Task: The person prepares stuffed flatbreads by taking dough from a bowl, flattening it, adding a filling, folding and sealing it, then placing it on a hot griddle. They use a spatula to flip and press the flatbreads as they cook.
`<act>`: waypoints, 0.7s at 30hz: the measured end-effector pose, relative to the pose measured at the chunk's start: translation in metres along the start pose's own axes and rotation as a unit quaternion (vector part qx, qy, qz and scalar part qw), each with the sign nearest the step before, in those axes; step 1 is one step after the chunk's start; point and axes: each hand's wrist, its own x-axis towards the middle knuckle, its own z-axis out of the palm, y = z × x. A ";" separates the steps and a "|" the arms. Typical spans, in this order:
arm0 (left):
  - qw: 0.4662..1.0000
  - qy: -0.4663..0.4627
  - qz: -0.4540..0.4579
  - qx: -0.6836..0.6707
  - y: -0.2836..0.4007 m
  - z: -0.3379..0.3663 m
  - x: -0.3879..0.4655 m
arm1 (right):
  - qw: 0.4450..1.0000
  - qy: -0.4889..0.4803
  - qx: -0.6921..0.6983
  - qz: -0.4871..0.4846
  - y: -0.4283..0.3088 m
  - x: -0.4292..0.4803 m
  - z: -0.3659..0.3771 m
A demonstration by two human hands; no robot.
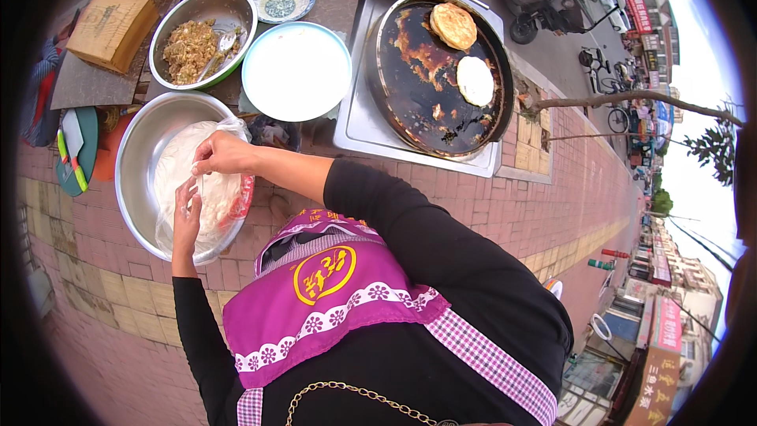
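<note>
A large metal basin holds a mass of pale dough, with a clear plastic bag bearing red print along its edge. My left hand is over the dough, its fingers apart and smeared with dough. Just above it, my right hand has its thumb and fingertips pinched together, close to the left fingertips. Whether a bit of dough is between them is hard to see. Beyond the basin stands a metal bowl of chopped filling with a spoon in it.
A round black griddle bears a browned flatbread and a pale one. Left of it are a white round tray and a patterned plate. A cleaver lies on a green board, near a cardboard box.
</note>
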 end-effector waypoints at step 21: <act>0.988 -0.036 0.145 -0.042 0.292 0.206 0.055 | 0.997 0.044 0.049 0.036 -0.085 -0.217 -0.235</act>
